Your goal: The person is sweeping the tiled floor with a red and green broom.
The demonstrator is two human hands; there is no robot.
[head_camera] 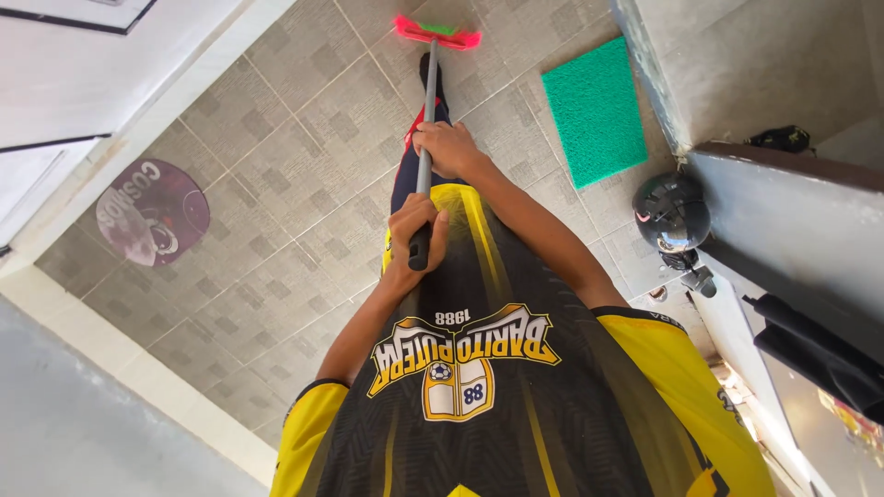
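Both my hands hold a long grey pole that runs away from me down to the tiled floor. At its far end is a red cleaning head with a green part, resting on the tiles. My right hand grips the pole about midway. My left hand is closed around the black grip at the pole's near end, close to my yellow and black shirt. My leg and foot show under the pole.
A green mat lies on the floor to the right of the head. A round dark mat sits at the left by a white wall. A black helmet rests beside a grey wall at the right.
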